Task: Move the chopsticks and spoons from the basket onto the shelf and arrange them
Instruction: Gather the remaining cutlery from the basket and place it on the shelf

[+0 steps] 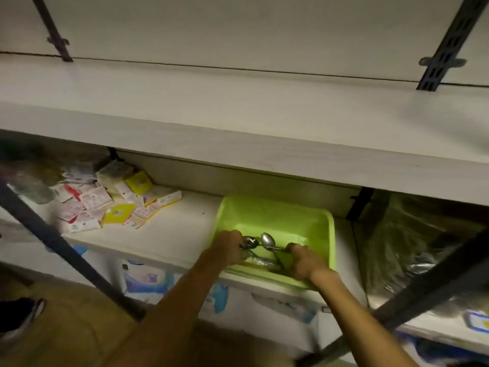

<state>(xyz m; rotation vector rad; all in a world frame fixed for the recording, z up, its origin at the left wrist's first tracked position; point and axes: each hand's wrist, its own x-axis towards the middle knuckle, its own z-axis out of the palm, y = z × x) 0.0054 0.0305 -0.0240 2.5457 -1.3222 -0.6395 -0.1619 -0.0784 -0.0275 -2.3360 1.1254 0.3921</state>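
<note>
A lime-green plastic basket sits on the lower white shelf, right of centre. Both my hands reach into its near end. My left hand grips the handles of some metal spoons, one dark bowl showing beside its fingers. My right hand holds the handle of another spoon, whose shiny bowl points up and left. More cutlery, possibly chopsticks, lies blurred on the basket floor between my hands. A wide white upper shelf runs above the basket.
A heap of small packets and boxes lies on the lower shelf at the left. Dark metal frame bars slant across both sides. Plastic-wrapped goods fill the right bay. Packaged goods stand beneath the lower shelf.
</note>
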